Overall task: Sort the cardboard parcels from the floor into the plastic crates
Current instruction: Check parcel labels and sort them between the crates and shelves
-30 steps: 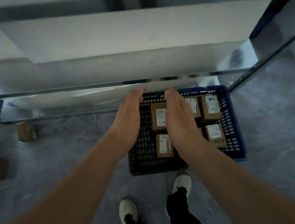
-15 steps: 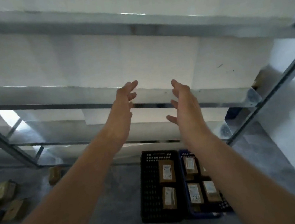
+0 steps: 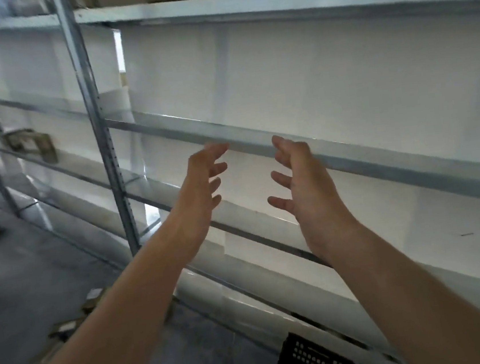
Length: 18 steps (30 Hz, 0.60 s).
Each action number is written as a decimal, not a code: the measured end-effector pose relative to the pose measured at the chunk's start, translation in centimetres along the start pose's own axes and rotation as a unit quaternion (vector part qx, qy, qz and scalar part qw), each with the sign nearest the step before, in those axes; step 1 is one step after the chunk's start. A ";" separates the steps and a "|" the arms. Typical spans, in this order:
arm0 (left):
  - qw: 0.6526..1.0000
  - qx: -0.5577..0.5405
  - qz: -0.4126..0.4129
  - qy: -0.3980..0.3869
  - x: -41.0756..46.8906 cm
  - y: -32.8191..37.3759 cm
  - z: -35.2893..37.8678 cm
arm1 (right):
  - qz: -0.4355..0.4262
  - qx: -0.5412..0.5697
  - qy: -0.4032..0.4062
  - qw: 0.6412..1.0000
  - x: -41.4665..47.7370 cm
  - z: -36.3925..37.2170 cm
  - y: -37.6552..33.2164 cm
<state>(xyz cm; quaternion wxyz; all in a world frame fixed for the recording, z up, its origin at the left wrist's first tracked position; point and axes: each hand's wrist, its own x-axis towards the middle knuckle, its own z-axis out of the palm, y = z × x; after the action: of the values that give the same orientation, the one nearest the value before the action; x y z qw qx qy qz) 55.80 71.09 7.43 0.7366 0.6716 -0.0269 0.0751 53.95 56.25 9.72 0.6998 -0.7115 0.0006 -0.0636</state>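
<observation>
Now my left hand (image 3: 203,183) and right hand (image 3: 301,180) hover empty before the grey metal shelf rack (image 3: 349,154)
Palms face each other, apart, fingers loosely spread; the black perforated plastic crate (image 3: 310,359) peeks in at the bottom edge, and blurred brown cardboard parcels (image 3: 65,329) lie on the grey floor (image 3: 34,280) to my left

The gap between the left hand (image 3: 203,183) and the right hand (image 3: 301,180) is open air. Just behind the fingertips runs the grey shelf bar (image 3: 379,155), with open room above and below it where a hand could pass in, and the tall post (image 3: 101,131) blocks the way further left. Down low, the floor (image 3: 20,281) has room on the left, but small parcels (image 3: 64,329) lie there, and a black crate (image 3: 309,356) sits at the bottom edge.
</observation>
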 end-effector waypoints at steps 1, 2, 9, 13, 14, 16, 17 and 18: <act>1.000 0.004 0.003 0.016 -0.4 0.5 -0.4 | -0.002 0.002 -0.019 1.000 0.1 0.2 -0.3; 0.999 0.008 0.006 0.032 -0.6 0.9 -0.7 | -0.004 0.000 -0.036 0.999 0.2 0.4 -0.5; 0.990 0.019 -0.006 0.141 -2.6 1.0 -5.6 | -0.019 -0.022 -0.141 0.990 0.9 4.3 1.8; 0.984 0.014 -0.030 0.174 -3.8 -0.7 -10.3 | 0.017 -0.021 -0.180 0.983 1.0 9.5 4.6; 0.983 0.014 -0.034 0.180 -4.0 -1.1 -11.9 | 0.025 -0.020 -0.190 0.981 0.9 11.2 5.2; 0.981 0.020 -0.035 0.191 -4.0 -2.3 -15.7 | 0.034 -0.021 -0.211 0.977 0.9 14.9 6.4; 0.980 0.023 -0.038 0.196 -4.0 -3.0 -17.7 | 0.040 -0.020 -0.221 0.974 0.8 16.8 7.1; 0.978 0.029 -0.042 0.201 -3.8 -3.8 -19.9 | 0.047 -0.020 -0.230 0.972 0.8 18.8 7.7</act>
<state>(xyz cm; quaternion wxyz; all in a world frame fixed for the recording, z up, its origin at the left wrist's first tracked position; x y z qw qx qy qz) 51.34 90.27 1.24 0.7096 0.6645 0.1518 0.1784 57.15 74.77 1.91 0.6687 -0.7204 -0.1253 0.1350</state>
